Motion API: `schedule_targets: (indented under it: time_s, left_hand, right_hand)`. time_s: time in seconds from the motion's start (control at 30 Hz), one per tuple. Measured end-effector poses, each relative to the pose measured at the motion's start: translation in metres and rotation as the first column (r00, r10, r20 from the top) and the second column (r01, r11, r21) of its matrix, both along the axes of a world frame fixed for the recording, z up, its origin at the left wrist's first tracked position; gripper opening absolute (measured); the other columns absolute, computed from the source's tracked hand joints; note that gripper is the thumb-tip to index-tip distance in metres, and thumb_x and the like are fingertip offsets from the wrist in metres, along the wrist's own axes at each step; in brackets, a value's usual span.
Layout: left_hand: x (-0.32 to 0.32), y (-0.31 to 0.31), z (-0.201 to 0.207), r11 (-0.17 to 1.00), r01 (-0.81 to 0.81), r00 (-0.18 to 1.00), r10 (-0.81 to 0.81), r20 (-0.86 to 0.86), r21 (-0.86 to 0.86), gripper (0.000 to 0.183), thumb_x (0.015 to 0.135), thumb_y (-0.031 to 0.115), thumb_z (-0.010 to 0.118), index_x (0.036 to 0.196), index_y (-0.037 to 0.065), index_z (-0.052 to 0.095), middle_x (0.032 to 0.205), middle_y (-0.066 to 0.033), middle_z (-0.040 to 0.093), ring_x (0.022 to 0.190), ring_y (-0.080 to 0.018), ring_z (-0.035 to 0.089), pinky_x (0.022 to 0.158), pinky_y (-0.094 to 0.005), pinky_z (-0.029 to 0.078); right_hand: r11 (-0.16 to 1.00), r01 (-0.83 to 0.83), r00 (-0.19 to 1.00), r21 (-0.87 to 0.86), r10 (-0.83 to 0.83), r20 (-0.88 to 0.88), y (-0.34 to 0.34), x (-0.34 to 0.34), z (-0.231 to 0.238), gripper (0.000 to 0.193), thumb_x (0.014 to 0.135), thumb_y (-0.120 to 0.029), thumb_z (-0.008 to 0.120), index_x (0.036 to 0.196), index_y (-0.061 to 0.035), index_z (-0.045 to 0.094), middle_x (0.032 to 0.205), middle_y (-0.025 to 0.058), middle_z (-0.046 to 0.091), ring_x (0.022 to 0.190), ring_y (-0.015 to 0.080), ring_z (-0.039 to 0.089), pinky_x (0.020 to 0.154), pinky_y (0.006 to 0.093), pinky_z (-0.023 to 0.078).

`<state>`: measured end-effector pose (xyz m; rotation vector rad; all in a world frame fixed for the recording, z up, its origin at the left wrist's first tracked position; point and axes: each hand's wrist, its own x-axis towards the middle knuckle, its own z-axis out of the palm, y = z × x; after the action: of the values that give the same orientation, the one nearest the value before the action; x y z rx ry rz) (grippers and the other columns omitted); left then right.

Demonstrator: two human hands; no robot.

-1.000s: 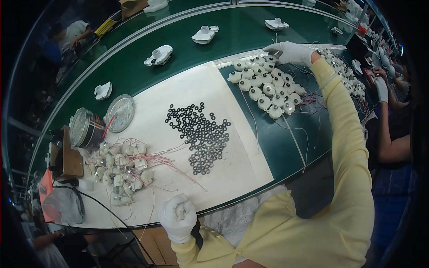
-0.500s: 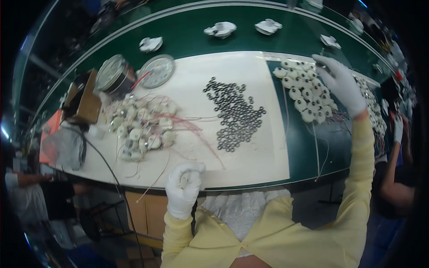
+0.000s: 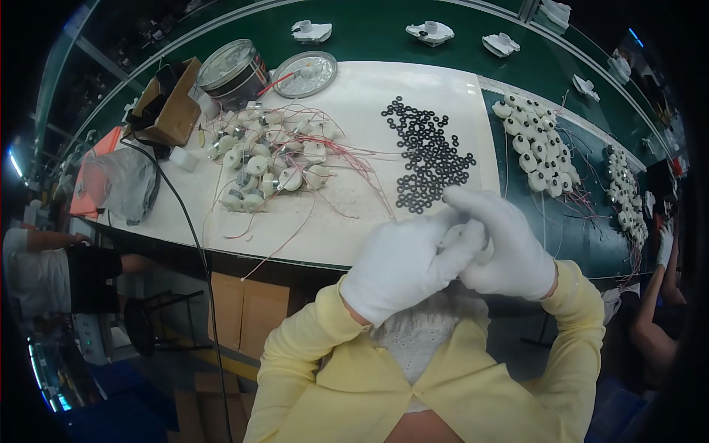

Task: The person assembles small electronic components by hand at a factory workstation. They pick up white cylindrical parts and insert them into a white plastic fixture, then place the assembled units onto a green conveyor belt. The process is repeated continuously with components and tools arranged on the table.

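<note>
Both gloved hands meet over the table's front edge. My left hand (image 3: 402,266) is closed, thumb and fingers pinching a round white part (image 3: 452,236) that looks like one of the small motors. Curled around the same part from the other side is my right hand (image 3: 509,240); the gloves hide most of the part. Just beyond the hands spreads a patch of black rings (image 3: 432,159). To the left lies a heap of small white motors (image 3: 258,164) with red and white wires. On the right stand rows of white motors with black centres (image 3: 539,148).
At the back left are a metal can (image 3: 235,74), a round lid (image 3: 314,77) with a red-handled tool and a cardboard box (image 3: 166,111). A plastic bag (image 3: 122,181) and a black cable (image 3: 185,210) lie nearer. White moulded parts (image 3: 430,32) sit on the green belt. Other people are at both sides.
My right hand has come back from the rows of motors on the right to my left hand. My left hand has moved right and up. The view has shifted.
</note>
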<state>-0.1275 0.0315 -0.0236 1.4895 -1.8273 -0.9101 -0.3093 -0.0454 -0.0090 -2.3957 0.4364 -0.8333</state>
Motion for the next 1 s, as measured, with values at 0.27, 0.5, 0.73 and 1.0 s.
schedule_targets:
  time_s: [0.27,0.5,0.73,1.0]
  left_hand:
    - [0.049,-0.055,-0.002,0.776,-0.214,0.865,0.433,0.253,-0.594,0.017,0.094,0.024,0.069,0.105,0.012,0.075,0.081,-0.0109,0.071,0.07,-0.028,0.069,0.062,-0.0402,0.053]
    - [0.175,-0.123,-0.014,0.871,0.055,0.469,0.409,0.783,-0.488,0.03,0.095,0.038,0.062,0.087,0.015,0.079,0.095,-0.0032,0.074,0.104,-0.0233,0.067,0.092,-0.045,0.047]
    - [0.169,-0.115,0.01,0.967,-0.165,0.521,0.253,0.815,-0.194,0.038,0.095,0.046,0.062,0.086,0.013,0.081,0.099,-0.0083,0.076,0.101,-0.0272,0.069,0.091,-0.0464,0.048]
    - [0.156,-0.098,-0.017,0.923,-0.028,0.411,0.361,0.837,-0.384,0.035,0.09,0.047,0.068,0.092,0.014,0.081,0.096,-0.0059,0.073,0.107,-0.0275,0.064,0.092,-0.0463,0.047]
  right_hand:
    - [0.684,-0.028,0.998,0.729,0.058,-0.017,-0.01,-0.039,-0.01,0.06,0.078,-0.001,0.078,0.135,-0.0015,0.058,0.117,0.0089,0.069,0.1,0.018,0.066,0.092,0.0317,0.053]
    - [0.413,-0.236,0.879,0.879,0.477,0.012,-0.005,-0.06,0.023,0.079,0.082,-0.007,0.088,0.151,-0.0009,0.049,0.105,0.0042,0.07,0.094,0.0106,0.065,0.087,0.0264,0.052]
    - [0.928,-0.067,0.881,0.367,0.228,-0.415,-0.017,-0.063,0.02,0.077,0.08,-0.016,0.085,0.15,-0.0078,0.053,0.082,0.0063,0.071,0.067,0.0178,0.067,0.069,0.0315,0.054]
    - [0.962,0.044,0.753,-0.268,-0.208,-0.624,-0.028,-0.04,-0.02,0.034,0.084,-0.02,0.072,0.116,-0.0118,0.062,0.075,0.0069,0.07,0.069,0.0285,0.069,0.06,0.0416,0.049]
